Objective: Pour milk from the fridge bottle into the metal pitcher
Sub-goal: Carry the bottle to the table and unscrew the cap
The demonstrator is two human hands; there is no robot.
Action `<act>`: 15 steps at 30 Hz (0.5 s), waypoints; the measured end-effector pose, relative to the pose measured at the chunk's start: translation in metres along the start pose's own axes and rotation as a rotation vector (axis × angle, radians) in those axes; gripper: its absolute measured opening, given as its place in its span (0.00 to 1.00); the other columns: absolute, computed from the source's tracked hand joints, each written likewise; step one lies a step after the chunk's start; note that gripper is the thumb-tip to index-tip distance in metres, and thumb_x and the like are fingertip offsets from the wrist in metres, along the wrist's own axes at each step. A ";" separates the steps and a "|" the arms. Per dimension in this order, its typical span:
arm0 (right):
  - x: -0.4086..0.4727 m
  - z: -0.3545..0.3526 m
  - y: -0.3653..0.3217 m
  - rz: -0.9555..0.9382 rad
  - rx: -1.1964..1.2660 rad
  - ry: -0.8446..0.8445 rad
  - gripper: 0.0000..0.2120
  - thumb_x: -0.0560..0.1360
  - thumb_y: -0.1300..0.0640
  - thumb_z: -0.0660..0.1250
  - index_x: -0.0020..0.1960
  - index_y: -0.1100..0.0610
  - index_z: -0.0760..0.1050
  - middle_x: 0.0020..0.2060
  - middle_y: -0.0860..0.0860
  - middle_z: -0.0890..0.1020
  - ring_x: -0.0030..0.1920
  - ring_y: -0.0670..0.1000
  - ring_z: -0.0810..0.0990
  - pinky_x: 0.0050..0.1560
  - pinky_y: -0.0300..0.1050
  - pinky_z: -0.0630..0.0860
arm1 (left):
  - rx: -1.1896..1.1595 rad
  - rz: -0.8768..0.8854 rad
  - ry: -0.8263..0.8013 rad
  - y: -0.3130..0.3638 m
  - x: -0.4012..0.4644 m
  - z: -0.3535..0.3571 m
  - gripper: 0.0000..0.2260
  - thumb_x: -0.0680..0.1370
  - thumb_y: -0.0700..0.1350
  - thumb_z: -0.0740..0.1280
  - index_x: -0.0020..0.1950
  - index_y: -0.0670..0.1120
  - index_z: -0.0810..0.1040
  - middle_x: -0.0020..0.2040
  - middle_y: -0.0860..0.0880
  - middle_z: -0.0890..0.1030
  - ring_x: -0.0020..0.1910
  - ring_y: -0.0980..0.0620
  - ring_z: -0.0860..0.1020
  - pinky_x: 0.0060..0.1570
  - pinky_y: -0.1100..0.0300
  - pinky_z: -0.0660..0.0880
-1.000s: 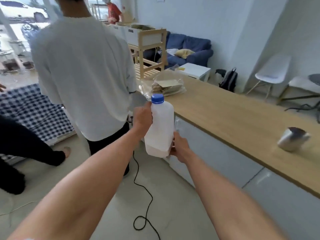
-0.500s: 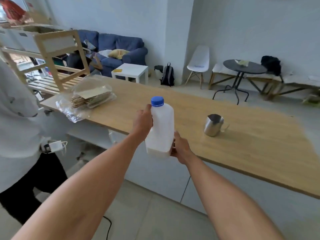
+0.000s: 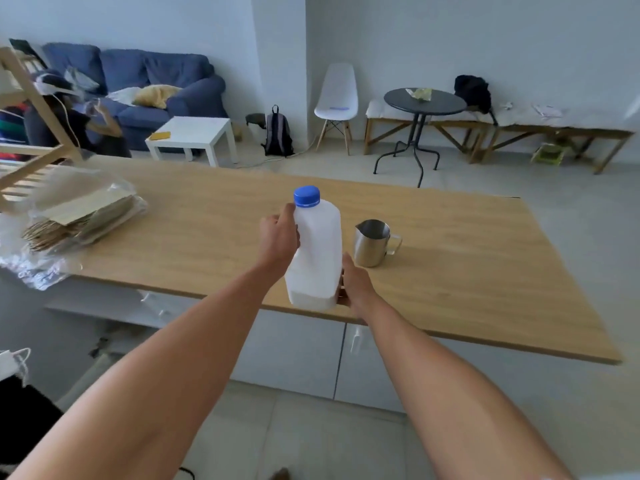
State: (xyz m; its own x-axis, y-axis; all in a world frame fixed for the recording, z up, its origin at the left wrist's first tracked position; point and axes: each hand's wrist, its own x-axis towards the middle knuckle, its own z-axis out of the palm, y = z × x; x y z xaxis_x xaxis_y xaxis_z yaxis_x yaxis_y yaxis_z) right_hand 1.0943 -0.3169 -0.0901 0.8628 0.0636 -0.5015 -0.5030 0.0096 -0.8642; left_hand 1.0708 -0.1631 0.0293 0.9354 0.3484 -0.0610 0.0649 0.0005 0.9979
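Milk bottle (image 3: 316, 251) upright at frame centre, blue cap (image 3: 306, 196) on, clasped by left hand (image 3: 280, 235) high, right hand (image 3: 353, 285) low; pitcher (image 3: 370, 242) just right on counter (image 3: 485, 271). Risks: slipping while uncapping, splashing past narrow rim.

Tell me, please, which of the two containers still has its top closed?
The white milk bottle, held upright in both hands with its blue cap on; the metal pitcher beside it is open-topped.

Two forearms bare to the elbow — no sleeves, no jewellery.

The bottle (image 3: 313, 251) is held upright just left of the pitcher (image 3: 371, 242) on the counter (image 3: 467, 271); seemingly apart.
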 end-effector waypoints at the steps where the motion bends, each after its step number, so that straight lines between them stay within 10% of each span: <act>1: 0.004 -0.001 -0.002 -0.004 0.000 0.003 0.26 0.79 0.37 0.58 0.56 0.56 0.82 0.51 0.57 0.86 0.55 0.61 0.84 0.60 0.63 0.82 | -0.006 0.004 -0.002 -0.001 0.006 0.003 0.18 0.82 0.47 0.61 0.34 0.49 0.60 0.30 0.47 0.61 0.28 0.51 0.59 0.29 0.57 0.59; 15: 0.038 0.017 -0.022 -0.075 -0.030 0.088 0.30 0.75 0.30 0.55 0.62 0.50 0.79 0.61 0.52 0.85 0.60 0.50 0.82 0.71 0.60 0.74 | 0.016 0.030 -0.118 -0.040 0.078 0.021 0.25 0.83 0.55 0.61 0.29 0.50 0.57 0.26 0.54 0.61 0.30 0.49 0.60 0.33 0.55 0.57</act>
State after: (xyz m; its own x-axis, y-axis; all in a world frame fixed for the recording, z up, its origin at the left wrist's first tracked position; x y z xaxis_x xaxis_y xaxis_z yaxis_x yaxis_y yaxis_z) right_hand 1.1376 -0.2982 -0.0898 0.8996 -0.0241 -0.4360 -0.4365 -0.0192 -0.8995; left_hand 1.1486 -0.1560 -0.0154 0.9714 0.2351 -0.0338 0.0406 -0.0239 0.9989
